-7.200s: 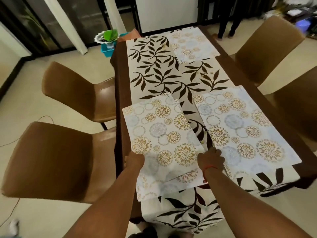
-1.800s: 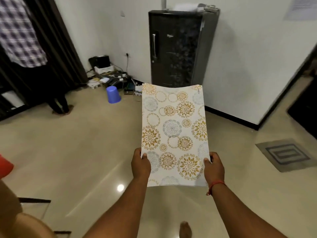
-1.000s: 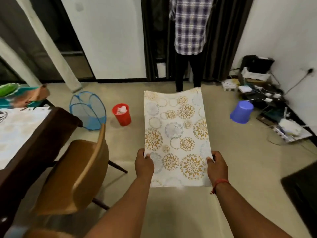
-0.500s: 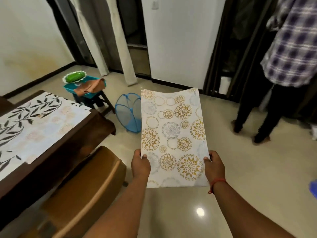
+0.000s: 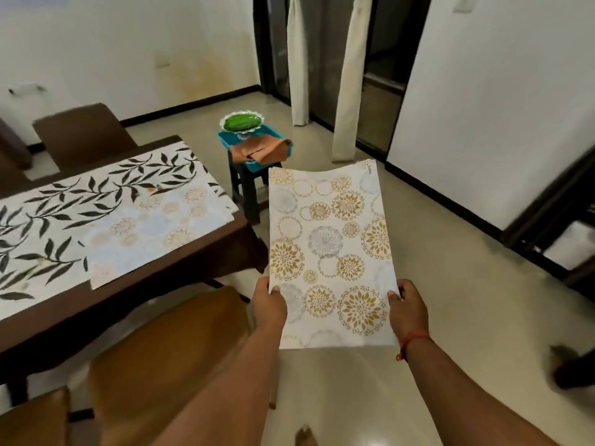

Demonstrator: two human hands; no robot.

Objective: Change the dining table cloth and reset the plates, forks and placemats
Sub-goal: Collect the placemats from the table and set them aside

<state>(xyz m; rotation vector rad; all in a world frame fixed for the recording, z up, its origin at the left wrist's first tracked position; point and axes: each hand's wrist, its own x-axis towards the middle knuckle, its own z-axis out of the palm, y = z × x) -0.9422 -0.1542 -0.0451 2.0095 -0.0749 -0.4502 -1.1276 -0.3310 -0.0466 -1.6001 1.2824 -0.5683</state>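
Note:
I hold a white placemat with gold and grey flower circles out in front of me, above the floor. My left hand grips its left edge and my right hand grips its right edge, thumbs on top. To the left stands the dark dining table, covered by a white cloth with black leaves. Another flowered placemat lies on the table's near end.
A brown chair stands below my left arm, another chair beyond the table. A dark stool past the table's end carries a blue tray with an orange cloth and a green dish. A person's foot shows at right.
Since I lifted the placemat off the table, I have turned round with it. Over the last second the view has swung left, bringing the table closer; my grip on the mat is unchanged.

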